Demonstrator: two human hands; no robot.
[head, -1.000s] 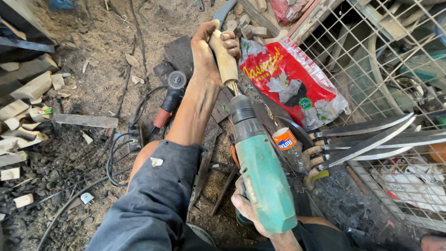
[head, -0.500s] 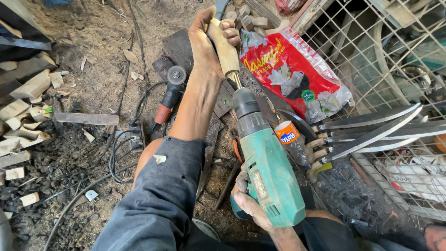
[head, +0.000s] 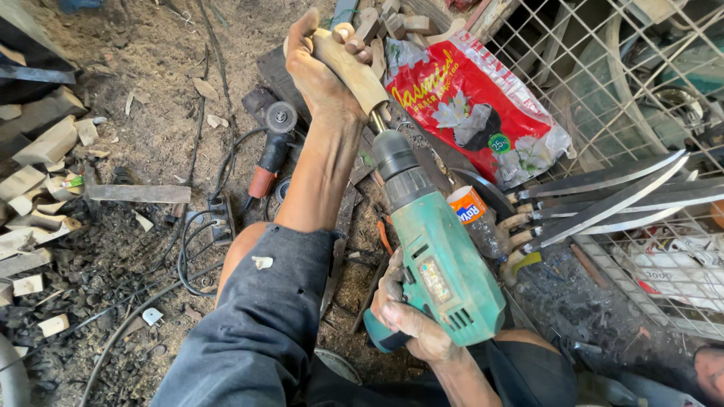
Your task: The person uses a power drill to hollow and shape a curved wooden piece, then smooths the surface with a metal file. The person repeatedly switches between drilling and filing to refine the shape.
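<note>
Head cam, looking down: the left hand (head: 320, 64) is wrapped tight around a pale wooden handle (head: 353, 66), held out over the dirt floor. The right hand (head: 407, 320) is closed on the grip of a green power drill (head: 437, 260), whose bit end goes straight into the handle's near end. Just right of the drill there's a red printed bag (head: 471, 109) and a bunch of long blades (head: 603, 196) leaning on wire mesh. An angle grinder (head: 270, 147) lies on the ground to the left.
</note>
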